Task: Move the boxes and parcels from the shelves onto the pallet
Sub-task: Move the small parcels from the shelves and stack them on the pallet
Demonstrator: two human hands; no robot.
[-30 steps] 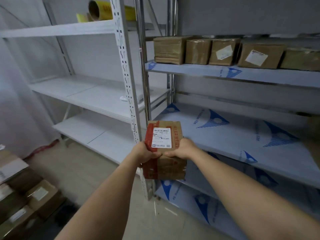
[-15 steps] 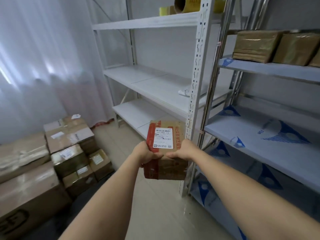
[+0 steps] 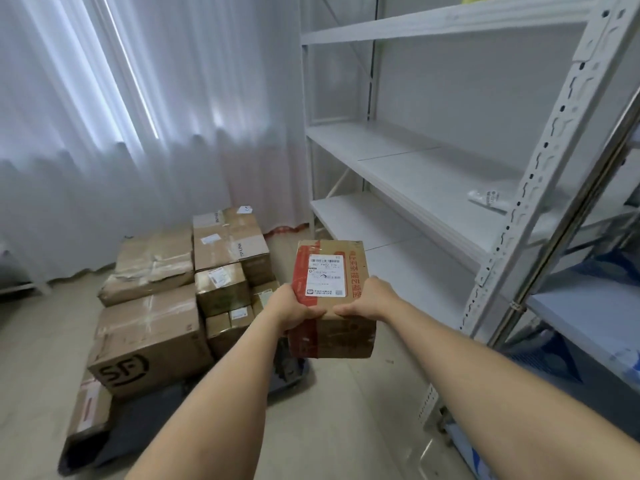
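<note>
I hold a small brown cardboard box (image 3: 331, 336) with red tape and a white shipping label in front of me, above the floor. My left hand (image 3: 292, 306) grips its left edge with the thumb on top. My right hand (image 3: 367, 300) grips its right edge the same way. To the left, a dark pallet (image 3: 138, 420) on the floor carries several stacked brown boxes, among them a large one marked SF (image 3: 149, 344). The white shelves (image 3: 415, 168) on the right hold only a small white packet (image 3: 486, 199).
White curtains (image 3: 121, 116) hang behind the pallet. A metal rack with blue-printed boards (image 3: 588, 306) stands at the far right. Beige floor (image 3: 346, 427) lies between the pallet and the shelves.
My view has swung left, from the rack with parcels toward the pallet, which now sits in full view. Both hands keep the same hold on the box.
</note>
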